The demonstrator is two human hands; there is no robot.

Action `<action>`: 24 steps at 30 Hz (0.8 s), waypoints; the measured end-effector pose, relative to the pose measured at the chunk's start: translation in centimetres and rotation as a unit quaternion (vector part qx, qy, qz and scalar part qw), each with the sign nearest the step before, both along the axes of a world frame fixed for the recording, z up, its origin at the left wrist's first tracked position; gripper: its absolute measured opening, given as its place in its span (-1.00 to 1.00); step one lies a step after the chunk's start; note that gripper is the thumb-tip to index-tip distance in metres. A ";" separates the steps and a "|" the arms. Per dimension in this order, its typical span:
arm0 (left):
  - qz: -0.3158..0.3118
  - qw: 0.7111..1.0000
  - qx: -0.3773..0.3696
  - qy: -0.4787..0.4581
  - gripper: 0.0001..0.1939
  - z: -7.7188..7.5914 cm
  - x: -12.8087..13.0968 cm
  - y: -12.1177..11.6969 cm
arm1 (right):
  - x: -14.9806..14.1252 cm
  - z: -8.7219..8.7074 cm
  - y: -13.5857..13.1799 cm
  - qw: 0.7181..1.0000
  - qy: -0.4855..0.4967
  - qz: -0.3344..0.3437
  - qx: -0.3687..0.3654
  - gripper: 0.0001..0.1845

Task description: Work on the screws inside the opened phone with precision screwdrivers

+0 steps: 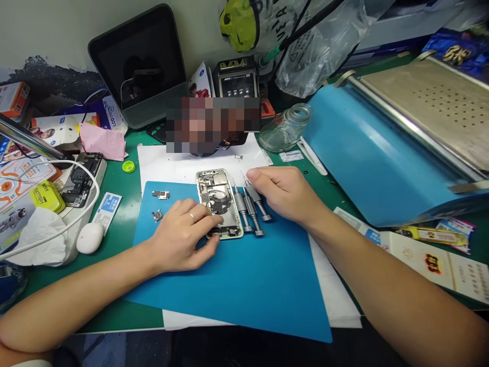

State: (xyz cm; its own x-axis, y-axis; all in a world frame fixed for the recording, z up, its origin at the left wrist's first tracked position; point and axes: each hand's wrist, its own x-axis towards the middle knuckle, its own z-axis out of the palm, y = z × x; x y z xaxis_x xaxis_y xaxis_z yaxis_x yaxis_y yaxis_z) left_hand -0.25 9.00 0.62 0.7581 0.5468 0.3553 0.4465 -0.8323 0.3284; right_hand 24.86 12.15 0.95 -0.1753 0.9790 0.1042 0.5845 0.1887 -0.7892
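An opened phone (229, 218), its inner parts exposed, lies on a blue mat (244, 285). My left hand (187, 232) grips its lower left side, index fingertip over the frame and thumb at the bottom corner. Just right of the phone, several grey screwdrivers (250, 205) lie side by side with their tips pointing away from me. Above their tips my right hand (284, 191) is closed, thumb against the curled index finger; whatever is pinched there, if anything, is too small to make out. Two small metal phone parts, one a bracket-like piece (161, 194), the other a dark cluster (157, 216), rest left of the phone.
A glass jar (284, 127) lies tilted behind the mat, near white tweezers (312, 157). A large blue-sided machine (367, 158) borders the right. To the left are another opened phone (82, 178), a white earbud case (90, 238) and a white cable (95, 186). A dark-screened tablet (139, 61) stands behind.
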 end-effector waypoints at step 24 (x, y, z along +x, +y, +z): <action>-0.018 0.998 -0.023 0.051 -0.61 -0.6 -0.2 0.2 | -0.3 -0.3 0.0 0.999 -0.033 0.028 0.021 -0.31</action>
